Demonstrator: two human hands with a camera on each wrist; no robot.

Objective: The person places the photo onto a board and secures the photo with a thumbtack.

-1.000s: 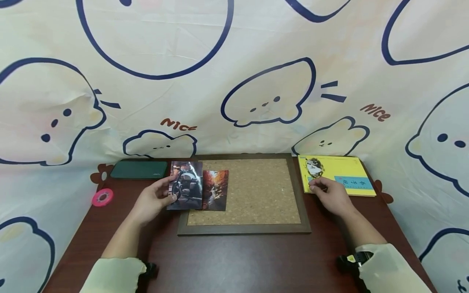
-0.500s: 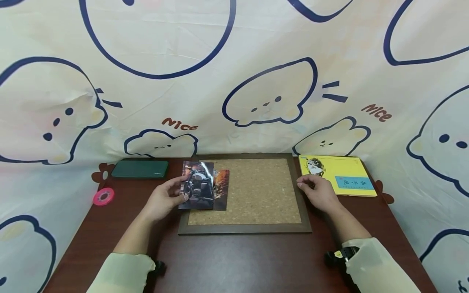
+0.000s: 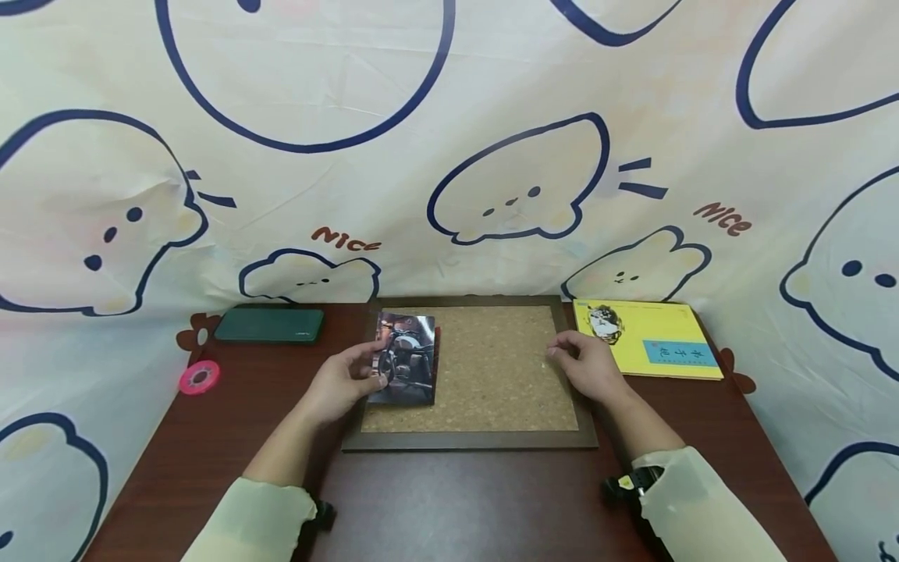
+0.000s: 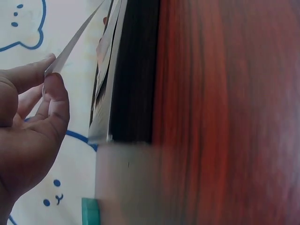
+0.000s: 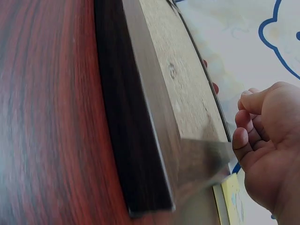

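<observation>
My left hand pinches the left edge of a glossy photo of a car interior between thumb and fingers. The photo is over the left part of a framed corkboard; in the left wrist view it tilts up, apart from the board. Behind it a second photo, with an autumn scene, is almost wholly covered, just a thin strip showing. Over the board's right frame is my right hand, its fingers curled and thumb tip against the index finger. Whether something tiny sits between those fingertips I cannot tell.
A yellow book with a blue label lies right of the corkboard. At the left are a dark green case and a pink disc with a pale centre. A cartoon-printed cloth hangs behind the brown table.
My left hand has carried the car photo rightward, covering most of the autumn photo. The right hand has moved left from the yellow book to the board's right edge.
</observation>
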